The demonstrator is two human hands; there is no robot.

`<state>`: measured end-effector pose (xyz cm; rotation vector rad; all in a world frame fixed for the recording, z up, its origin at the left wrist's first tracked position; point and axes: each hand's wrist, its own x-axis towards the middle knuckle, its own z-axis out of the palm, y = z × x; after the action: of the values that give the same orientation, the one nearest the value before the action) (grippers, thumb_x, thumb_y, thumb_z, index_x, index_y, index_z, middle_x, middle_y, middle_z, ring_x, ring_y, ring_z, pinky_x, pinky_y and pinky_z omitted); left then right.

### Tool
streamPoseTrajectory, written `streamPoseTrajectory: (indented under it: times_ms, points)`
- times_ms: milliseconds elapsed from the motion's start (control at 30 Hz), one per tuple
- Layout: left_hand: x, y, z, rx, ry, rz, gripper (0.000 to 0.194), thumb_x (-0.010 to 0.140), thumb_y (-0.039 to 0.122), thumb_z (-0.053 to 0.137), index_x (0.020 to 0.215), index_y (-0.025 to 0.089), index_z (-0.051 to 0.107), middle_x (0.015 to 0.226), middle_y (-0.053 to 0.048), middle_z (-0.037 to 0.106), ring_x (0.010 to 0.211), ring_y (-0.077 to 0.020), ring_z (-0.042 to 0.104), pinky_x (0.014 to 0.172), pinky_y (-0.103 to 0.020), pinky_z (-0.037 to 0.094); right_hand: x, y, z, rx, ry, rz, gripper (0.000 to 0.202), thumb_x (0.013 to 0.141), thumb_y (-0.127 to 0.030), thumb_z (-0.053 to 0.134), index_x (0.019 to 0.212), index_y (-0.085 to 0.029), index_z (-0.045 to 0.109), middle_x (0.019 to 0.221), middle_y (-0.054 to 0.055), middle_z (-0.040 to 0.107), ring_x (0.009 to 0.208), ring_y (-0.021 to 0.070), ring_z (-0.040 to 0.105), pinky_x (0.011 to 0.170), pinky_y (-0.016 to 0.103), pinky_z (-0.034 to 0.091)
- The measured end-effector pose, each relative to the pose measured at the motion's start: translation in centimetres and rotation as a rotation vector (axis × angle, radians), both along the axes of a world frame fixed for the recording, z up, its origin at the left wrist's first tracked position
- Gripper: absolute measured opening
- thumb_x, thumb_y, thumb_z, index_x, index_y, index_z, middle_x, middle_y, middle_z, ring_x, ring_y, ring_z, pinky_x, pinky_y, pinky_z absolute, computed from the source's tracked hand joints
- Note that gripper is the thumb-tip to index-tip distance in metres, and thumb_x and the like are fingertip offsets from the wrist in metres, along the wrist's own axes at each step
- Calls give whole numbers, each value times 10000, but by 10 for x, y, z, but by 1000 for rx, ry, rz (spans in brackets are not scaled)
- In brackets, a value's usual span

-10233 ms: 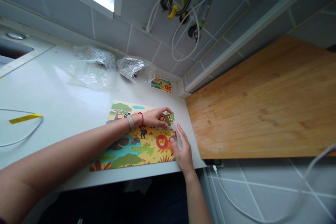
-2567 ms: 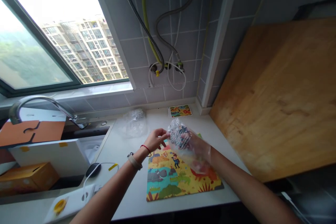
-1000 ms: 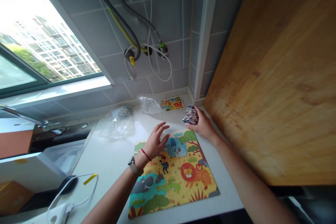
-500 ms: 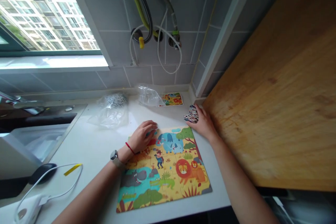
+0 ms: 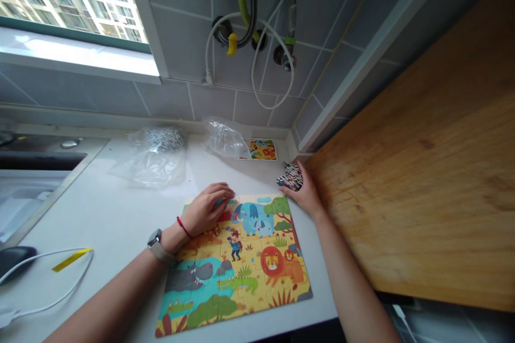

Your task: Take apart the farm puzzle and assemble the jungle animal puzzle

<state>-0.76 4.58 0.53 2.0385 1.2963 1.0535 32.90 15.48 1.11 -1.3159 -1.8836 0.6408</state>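
A jigsaw puzzle (image 5: 249, 273) with cartoon animals lies flat on the white counter, its pieces joined. On its upper left part rests my left hand (image 5: 210, 208), fingers bent and close together at the top edge. The fingertips hide what is beneath them, so I cannot tell whether they grip a piece. Just beyond the puzzle's upper right corner, my right hand (image 5: 306, 191) curls around a small bundle with black, white and reddish stripes (image 5: 291, 177). That bundle sits on or just over the counter; its exact kind does not show.
Behind the puzzle lie a small picture card (image 5: 263, 149), a clear plastic bag (image 5: 226, 138) and another bag (image 5: 161, 153) with something grey inside. A wooden panel (image 5: 418, 161) bounds the right side. At left are a sink (image 5: 36, 193) and a white cable (image 5: 82, 278).
The camera view has shifted, so the counter things appear further left. The striped bundle in my right hand looks slightly turned. My left hand stays at the puzzle's top edge.
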Motion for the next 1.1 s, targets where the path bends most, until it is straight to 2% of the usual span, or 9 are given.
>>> streamPoseTrajectory:
  times_ms: [200,433,700,767,900,1100]
  points:
    - [0,0,-3,4,8,4,240,999,295,536,1071,257,762,1118,-89,763,1229,-274,636,1101,-467,517,-1,3,-3,76,-37,-60,959,719,-486,871,1526,-184,450,1397,174,578,1311,332,559,1166,516,408]
    - [0,0,-2,7,-29,-2,229,986,282,549,1053,256,766,1083,-86,764,1186,-267,654,1105,-458,513,-2,4,-2,114,-74,-114,923,720,-484,856,1494,-154,476,1383,199,588,1306,355,555,1158,540,410]
    - [-2,0,-8,66,17,-4,241,1014,263,511,1077,224,740,1099,-91,757,1176,-255,650,1040,-439,538,3,7,-5,167,-28,-181,876,689,-464,868,1445,-148,555,1365,194,629,1270,348,592,1134,521,448]
    - [-2,0,-8,94,37,-12,242,1020,246,499,1083,212,730,1098,-92,756,1169,-251,652,1032,-435,540,4,8,-6,117,57,-206,909,658,-472,888,1440,-143,564,1372,192,644,1253,347,608,1119,524,462]
    - [-2,-1,-6,127,52,-13,231,1023,225,495,1078,205,719,1086,-89,754,1144,-241,663,1010,-414,550,7,10,-5,-103,341,-234,962,626,-509,906,1446,-144,557,1324,162,688,1149,318,674,1042,503,525]
    - [-1,-1,-5,142,53,-16,213,1027,225,503,1062,212,712,1069,-78,758,1148,-238,662,1004,-399,548,5,10,7,-279,632,-290,843,584,-457,937,1329,-190,644,1234,102,745,1084,264,707,928,387,576]
